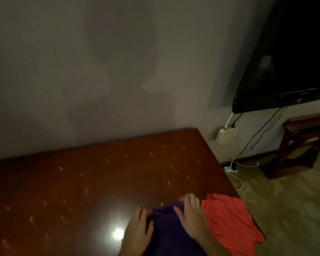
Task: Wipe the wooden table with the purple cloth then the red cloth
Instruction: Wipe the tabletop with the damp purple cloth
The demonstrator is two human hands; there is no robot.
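The dark wooden table point(100, 174) fills the lower left, its top dotted with pale smears and a bright light reflection. A purple cloth point(167, 231) lies near the front edge. My left hand point(138, 230) rests flat at the cloth's left edge, fingers spread. My right hand point(191, 217) lies flat on the cloth's right part, its fingertips at the cloth's far edge. A red cloth point(231, 220) lies crumpled just right of the purple one, at the table's right edge and partly hanging over it.
A grey wall stands behind the table. A black television point(288, 74) hangs at the upper right, with cables down to a wall socket point(226, 134) and a power strip point(230, 169) on the floor. A dark wooden stand point(303, 143) sits on the carpet at far right.
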